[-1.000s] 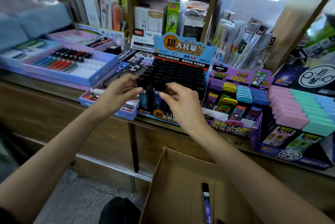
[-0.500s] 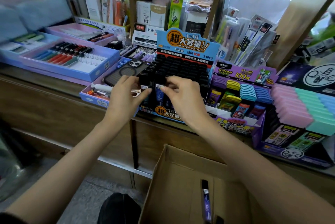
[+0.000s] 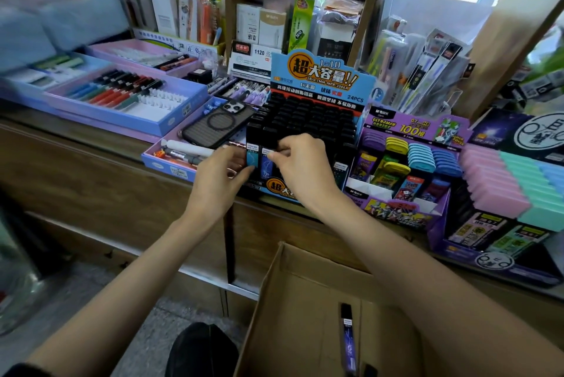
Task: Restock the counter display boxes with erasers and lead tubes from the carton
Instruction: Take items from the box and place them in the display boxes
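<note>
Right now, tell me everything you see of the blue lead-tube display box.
The blue display box, seemingly printed card, has an upright header marked 24PCS. It stands at the front edge of the wooden counter, full of upright black-capped tubes. The left hand and right hand each pinch a front-row tube. A purple display box stands at its right.

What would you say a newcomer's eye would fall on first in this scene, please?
The left hand and right hand meet at the front-row lead tubes of the blue display box in the middle of the counter, fingers pinching them. To its right, pastel erasers fill another box. Below, a single lead tube lies in the open carton.
</note>
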Motion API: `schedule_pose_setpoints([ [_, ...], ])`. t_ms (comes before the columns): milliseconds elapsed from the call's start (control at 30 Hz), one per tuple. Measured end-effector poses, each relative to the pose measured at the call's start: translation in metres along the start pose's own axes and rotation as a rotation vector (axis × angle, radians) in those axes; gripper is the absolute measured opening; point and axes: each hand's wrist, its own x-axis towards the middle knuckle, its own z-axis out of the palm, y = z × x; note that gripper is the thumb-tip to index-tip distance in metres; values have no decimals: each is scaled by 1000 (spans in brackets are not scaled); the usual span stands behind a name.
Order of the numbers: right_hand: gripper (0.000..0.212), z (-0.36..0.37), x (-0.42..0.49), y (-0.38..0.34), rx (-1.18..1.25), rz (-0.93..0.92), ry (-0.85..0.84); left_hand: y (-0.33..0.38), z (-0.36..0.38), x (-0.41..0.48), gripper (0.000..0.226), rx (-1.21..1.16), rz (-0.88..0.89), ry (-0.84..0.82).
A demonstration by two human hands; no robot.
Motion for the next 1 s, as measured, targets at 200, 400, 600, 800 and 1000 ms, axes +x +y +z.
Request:
schedule_pose_setpoints([
  [200, 29, -14, -12, 3, -294, -25, -67, 3, -14, -12, 23, 100, 29, -10],
  [400, 23, -49, -85, 53, -29, -192, -14, 19, -21, -65, 19, 28, 103, -176],
  [600, 21, -50, -178, 151, -107, 179, -235, 16, 36, -135, 20, -59, -39, -570],
  [800, 24, -18, -256, 245, -168, 623, -436, 7, 119, -197, 28, 2, -258, -889],
  [1000, 47, 17, -282, 279, 44, 917, -491, 7, 185, -232, 34, -40, -524, -1013],
])
